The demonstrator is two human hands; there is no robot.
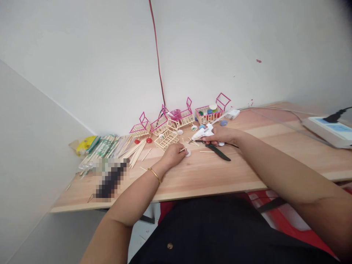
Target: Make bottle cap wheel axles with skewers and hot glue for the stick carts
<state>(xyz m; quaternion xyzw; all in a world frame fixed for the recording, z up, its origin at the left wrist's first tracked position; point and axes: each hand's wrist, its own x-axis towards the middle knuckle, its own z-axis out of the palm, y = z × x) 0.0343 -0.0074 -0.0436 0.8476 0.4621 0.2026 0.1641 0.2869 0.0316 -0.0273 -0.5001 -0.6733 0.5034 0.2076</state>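
Observation:
My right hand (217,136) is wrapped round a white hot glue gun (202,133), its nozzle pointing left. My left hand (173,156) is closed at the fingertips on a short wooden stick (182,149). A pale round cap (188,153) is right at those fingertips; whether they grip it too I cannot tell. Just behind my left hand stands a small plain stick basket (166,140). Below the glue gun lies a black-handled cutting tool (218,151), partly hidden by my right hand. Near it is a loose stick (206,151).
Several pink-trimmed stick carts line the wall, one (209,114) filled with coloured caps. Bundled sticks (103,150) and loose sticks (137,153) lie left, near a pixelated dark object (111,181). Red caps (149,140) sit behind. A power strip (328,130) with cables is at right.

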